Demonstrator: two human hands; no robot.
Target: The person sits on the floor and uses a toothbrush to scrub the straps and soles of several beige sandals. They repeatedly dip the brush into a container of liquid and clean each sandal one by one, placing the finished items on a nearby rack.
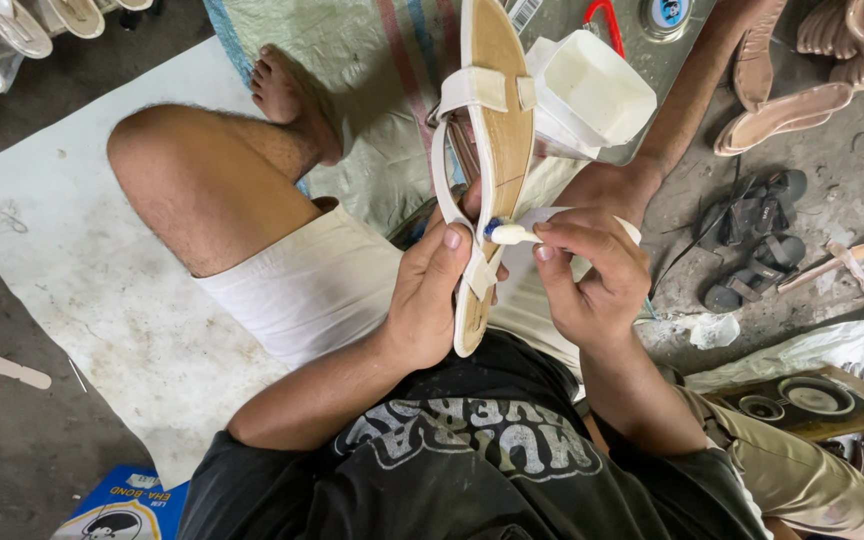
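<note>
While our left hand [432, 295] grips the sandal sole [497, 150] (long axis pointing away from us), our right hand [592, 275] pinches a small white applicator [514, 234] against its near edge.

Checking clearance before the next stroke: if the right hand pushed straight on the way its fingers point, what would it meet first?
The right hand points its small white applicator leftward; it would meet the sandal sole's edge almost at once, by the left hand's thumb.

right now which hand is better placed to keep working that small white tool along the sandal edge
Right. The right hand already pinches the small white tool with its tip at the sandal edge, while the left hand is fully occupied gripping the sandal upright.
</note>
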